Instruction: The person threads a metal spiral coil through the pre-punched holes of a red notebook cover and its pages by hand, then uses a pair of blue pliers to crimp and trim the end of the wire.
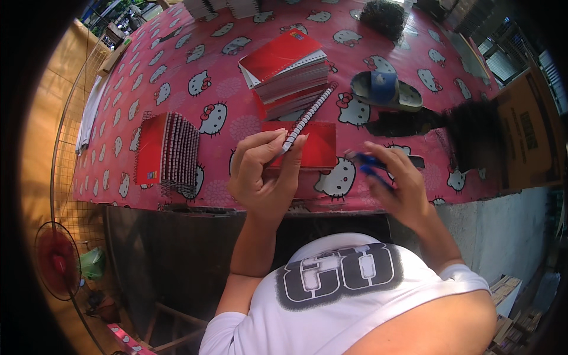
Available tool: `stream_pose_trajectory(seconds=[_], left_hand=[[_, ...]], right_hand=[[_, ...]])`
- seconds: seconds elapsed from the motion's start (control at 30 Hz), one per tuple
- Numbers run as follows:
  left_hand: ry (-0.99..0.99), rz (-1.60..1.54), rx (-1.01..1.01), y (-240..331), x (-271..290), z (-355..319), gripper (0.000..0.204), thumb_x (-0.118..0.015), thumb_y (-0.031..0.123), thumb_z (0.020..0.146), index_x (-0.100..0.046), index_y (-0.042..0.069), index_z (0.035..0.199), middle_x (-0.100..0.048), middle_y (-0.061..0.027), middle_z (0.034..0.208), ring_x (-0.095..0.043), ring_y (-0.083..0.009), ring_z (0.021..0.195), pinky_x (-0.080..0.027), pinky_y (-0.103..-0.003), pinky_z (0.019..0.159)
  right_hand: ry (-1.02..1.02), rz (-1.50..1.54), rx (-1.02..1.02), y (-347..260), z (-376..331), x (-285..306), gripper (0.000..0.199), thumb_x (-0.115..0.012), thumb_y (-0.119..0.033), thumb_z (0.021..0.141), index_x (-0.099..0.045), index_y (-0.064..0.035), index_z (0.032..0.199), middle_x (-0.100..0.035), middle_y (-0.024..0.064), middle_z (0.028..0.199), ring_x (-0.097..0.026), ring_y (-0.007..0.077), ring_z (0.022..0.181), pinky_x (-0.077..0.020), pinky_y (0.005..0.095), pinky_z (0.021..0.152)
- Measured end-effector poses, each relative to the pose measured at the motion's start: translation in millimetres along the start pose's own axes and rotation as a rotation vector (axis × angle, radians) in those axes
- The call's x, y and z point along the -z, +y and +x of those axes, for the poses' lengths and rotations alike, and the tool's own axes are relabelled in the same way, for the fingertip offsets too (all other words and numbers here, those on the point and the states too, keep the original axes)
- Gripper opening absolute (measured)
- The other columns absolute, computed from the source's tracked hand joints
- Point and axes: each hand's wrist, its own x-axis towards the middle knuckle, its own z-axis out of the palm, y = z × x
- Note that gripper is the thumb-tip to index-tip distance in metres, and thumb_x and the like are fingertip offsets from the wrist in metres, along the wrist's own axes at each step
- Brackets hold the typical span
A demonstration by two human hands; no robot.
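Between the thumb and fingers of my left hand is a spiral notebook, tilted so that its coiled spine faces up. It is held by its near end, above a red notebook lying flat near the table's front edge. To the right, my right hand is closed around a small tool with blue handles, which looks like pliers; its tip is blurred. Just behind the held notebook stands a tall stack of red-covered notebooks. Another row of red spiral notebooks sits to the left.
A pink patterned cloth covers the table. A blue slipper and dark material lie at the right, beside a cardboard box. A black tangled bundle is at the back. A red fan stands lower left.
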Motion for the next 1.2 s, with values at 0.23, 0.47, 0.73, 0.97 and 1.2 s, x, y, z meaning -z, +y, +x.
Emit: stream_pose_trajectory(seconds=[0.23, 0.47, 0.73, 0.97, 1.2], left_hand=[[0.011, 0.124, -0.114, 7.5, -2.1, 4.7, 0.029, -0.084, -0.003, 0.068, -0.059, 0.001, 0.082, -0.066, -0.0135, 0.086, -0.066, -0.0195, 0.074, -0.054, -0.027, 0.059], [-0.062, 0.081, -0.118, 9.1, 1.8, 1.3, 0.028, -0.083, -0.005, 0.068, -0.059, 0.000, 0.082, -0.066, -0.0141, 0.087, -0.064, -0.0163, 0.074, -0.051, -0.024, 0.059], [-0.062, 0.014, -0.274, -0.4, 5.1, -1.2, 0.028, -0.082, -0.008, 0.068, -0.060, -0.001, 0.084, -0.065, -0.0146, 0.089, -0.066, -0.0233, 0.078, -0.058, -0.031, 0.065], [0.005, 0.059, -0.157, -2.9, 22.7, 3.9, 0.028, -0.082, -0.008, 0.068, -0.060, -0.001, 0.085, -0.066, -0.0144, 0.090, -0.066, -0.0211, 0.078, -0.057, -0.029, 0.064], [-0.185, 0.059, -0.158, 14.9, 42.2, 18.4, 0.028, -0.079, 0.000, 0.071, -0.065, 0.004, 0.096, -0.066, -0.0084, 0.093, -0.065, -0.0222, 0.081, -0.053, -0.036, 0.070]], right_hand=[[0.094, -0.108, 0.274, -37.9, 28.7, -5.4, 0.050, -0.077, -0.014, 0.073, -0.057, -0.0023, 0.118, -0.060, 0.0156, 0.113, -0.057, 0.0332, 0.102, -0.0418, 0.0437, 0.091], [0.099, -0.151, 0.274, -47.9, 30.5, -5.5, 0.043, -0.073, -0.008, 0.076, -0.059, 0.0014, 0.115, -0.063, 0.0163, 0.111, -0.061, 0.0306, 0.101, -0.0465, 0.0393, 0.087], [-0.564, 1.447, -0.600, -14.8, 34.2, -4.2, 0.030, -0.067, -0.017, 0.090, -0.063, 0.0050, 0.110, -0.069, 0.0134, 0.100, -0.067, 0.0171, 0.089, -0.0521, 0.0263, 0.076], [0.079, -0.462, -0.078, 65.5, -23.7, 4.7, 0.043, -0.076, -0.015, 0.077, -0.061, -0.0034, 0.116, -0.062, 0.0154, 0.119, -0.057, 0.0330, 0.112, -0.0448, 0.0411, 0.095], [0.085, -0.326, 0.402, -49.6, 60.5, -12.6, 0.050, -0.074, -0.007, 0.070, -0.061, -0.0064, 0.118, -0.053, 0.0137, 0.126, -0.055, 0.0321, 0.110, -0.0449, 0.0424, 0.091]])
